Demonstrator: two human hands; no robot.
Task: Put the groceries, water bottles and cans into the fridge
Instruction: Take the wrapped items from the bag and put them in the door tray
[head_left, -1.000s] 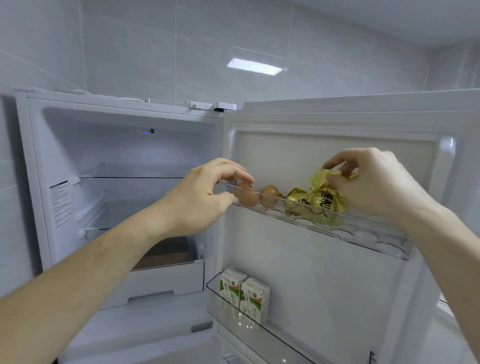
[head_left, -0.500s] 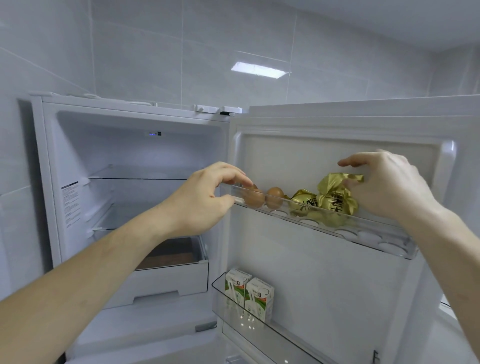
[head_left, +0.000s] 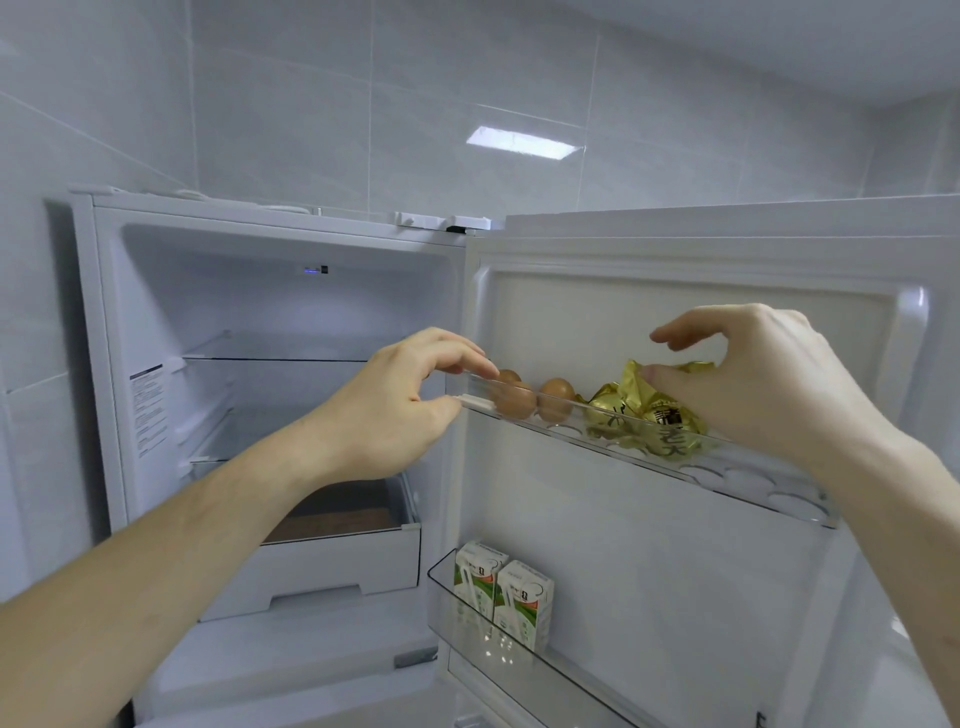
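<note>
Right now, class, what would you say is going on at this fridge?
A person is stocking the open fridge door. Their left hand pinches the near end of the upper door shelf, beside two brown eggs. Their right hand touches the gold-wrapped packets lying in the same shelf, with its fingers spread. Two small cartons stand in the lower door bin.

gold packets (head_left: 655, 425): we see dark printed characters, can't make them out
milk cartons (head_left: 503, 592), below gold packets: print too small for us
sticker (head_left: 147, 410), far left of gold packets: we get only illegible lines
</note>
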